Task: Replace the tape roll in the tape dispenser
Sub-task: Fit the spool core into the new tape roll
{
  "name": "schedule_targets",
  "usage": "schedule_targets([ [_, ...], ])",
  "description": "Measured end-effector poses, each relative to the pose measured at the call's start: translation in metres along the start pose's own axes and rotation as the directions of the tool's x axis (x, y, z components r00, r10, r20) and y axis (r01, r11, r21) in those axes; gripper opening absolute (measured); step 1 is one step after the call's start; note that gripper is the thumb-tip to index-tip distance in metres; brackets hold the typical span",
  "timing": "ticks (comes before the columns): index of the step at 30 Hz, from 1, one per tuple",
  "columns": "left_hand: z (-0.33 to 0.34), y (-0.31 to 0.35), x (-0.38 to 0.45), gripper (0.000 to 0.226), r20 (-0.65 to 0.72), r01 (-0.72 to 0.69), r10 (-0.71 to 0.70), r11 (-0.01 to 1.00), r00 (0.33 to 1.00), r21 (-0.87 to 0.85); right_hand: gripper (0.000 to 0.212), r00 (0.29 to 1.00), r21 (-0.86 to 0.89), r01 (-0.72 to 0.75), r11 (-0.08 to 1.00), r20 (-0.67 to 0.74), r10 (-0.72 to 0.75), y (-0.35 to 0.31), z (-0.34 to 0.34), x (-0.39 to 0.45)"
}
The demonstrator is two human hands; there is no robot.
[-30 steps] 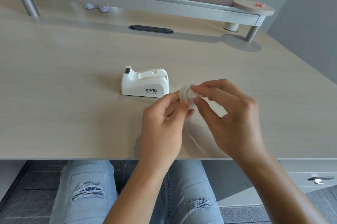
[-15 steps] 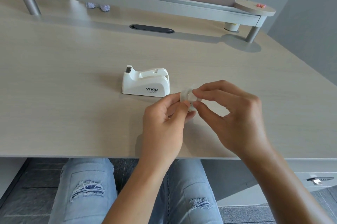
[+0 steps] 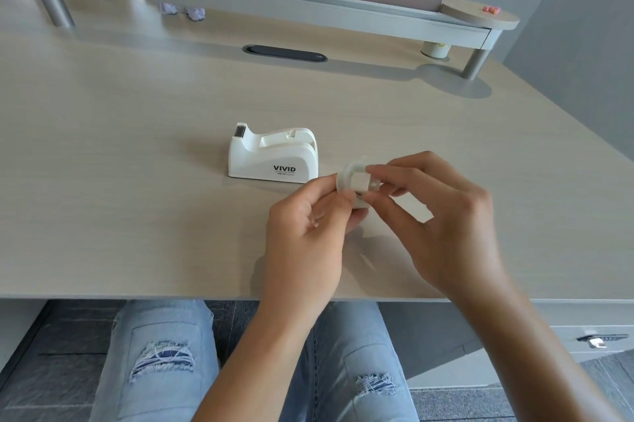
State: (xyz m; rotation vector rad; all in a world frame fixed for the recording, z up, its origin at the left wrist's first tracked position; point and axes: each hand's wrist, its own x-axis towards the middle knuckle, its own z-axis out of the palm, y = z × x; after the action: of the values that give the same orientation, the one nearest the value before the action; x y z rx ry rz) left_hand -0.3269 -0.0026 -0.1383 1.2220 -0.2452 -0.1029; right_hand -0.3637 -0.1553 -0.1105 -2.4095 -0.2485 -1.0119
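A white tape dispenser (image 3: 272,157) marked VIVID stands on the wooden desk (image 3: 120,164), its roll slot showing no roll. Just right of it, above the desk, both hands hold a small whitish tape roll (image 3: 353,181). My left hand (image 3: 308,233) pinches the roll's lower left edge. My right hand (image 3: 446,222) grips it from the right with thumb and forefinger, at a small white piece in its middle. The fingers hide part of the roll.
A raised monitor shelf (image 3: 274,3) runs along the back on metal legs. A dark cable slot (image 3: 284,53) lies behind the dispenser. Another small roll (image 3: 435,49) sits under the shelf's right end. The desk's front edge is near my knees.
Both hands stay at the same spot with the roll. The right fingers have shifted on it, and the roll has turned a little so its ring face shows more.
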Motion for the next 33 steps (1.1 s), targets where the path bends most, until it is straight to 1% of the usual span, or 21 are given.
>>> schedule_targets([
  [2, 0.001, 0.000, 0.000, 0.022, -0.003, 0.001, -0.001, 1.000, 1.000, -0.007, 0.018, 0.996, -0.076, 0.082, 0.994, 0.025, -0.081, 0.001, -0.001, 0.001],
  [4, 0.001, 0.000, 0.000, 0.023, -0.003, 0.001, -0.001, 1.000, 1.000, -0.014, 0.018, 0.992, -0.084, 0.116, 0.990, 0.060, -0.111, 0.003, -0.003, 0.002],
  [7, 0.002, 0.000, 0.000, 0.025, -0.004, 0.008, -0.008, 1.000, 1.000, -0.021, 0.018, 0.985, -0.085, 0.130, 0.988, 0.121, -0.119, 0.006, -0.007, 0.004],
  [11, 0.002, 0.000, 0.001, 0.023, -0.005, 0.020, -0.020, 0.999, 1.000, -0.027, 0.020, 0.973, -0.081, 0.162, 0.983, 0.182, -0.145, 0.009, -0.011, 0.007],
  [14, 0.002, -0.002, 0.001, 0.024, -0.015, 0.022, -0.022, 1.000, 1.000, -0.001, 0.020, 0.961, -0.074, 0.176, 0.982, 0.229, -0.155, 0.010, -0.012, 0.010],
  [17, 0.002, -0.003, 0.001, 0.024, -0.020, 0.022, -0.021, 0.999, 1.000, 0.028, 0.022, 0.940, -0.053, 0.189, 0.981, 0.299, -0.165, 0.011, -0.015, 0.016],
  [20, 0.003, -0.003, 0.001, 0.025, -0.032, 0.018, -0.017, 1.000, 0.999, 0.015, 0.024, 0.912, -0.030, 0.210, 0.977, 0.365, -0.184, 0.010, -0.020, 0.021],
  [22, 0.003, -0.002, 0.002, 0.025, -0.042, 0.014, -0.014, 1.000, 0.999, 0.002, 0.024, 0.906, -0.032, 0.220, 0.975, 0.376, -0.192, 0.008, -0.021, 0.023],
  [28, 0.003, -0.001, 0.001, 0.026, -0.025, 0.023, -0.023, 1.000, 0.999, -0.009, 0.024, 0.922, -0.079, 0.193, 0.978, 0.356, -0.153, 0.007, -0.020, 0.020],
  [33, 0.004, -0.002, 0.000, 0.027, -0.036, 0.021, -0.021, 1.000, 0.999, 0.001, 0.026, 0.913, -0.127, 0.218, 0.968, 0.378, -0.156, 0.001, -0.021, 0.024],
])
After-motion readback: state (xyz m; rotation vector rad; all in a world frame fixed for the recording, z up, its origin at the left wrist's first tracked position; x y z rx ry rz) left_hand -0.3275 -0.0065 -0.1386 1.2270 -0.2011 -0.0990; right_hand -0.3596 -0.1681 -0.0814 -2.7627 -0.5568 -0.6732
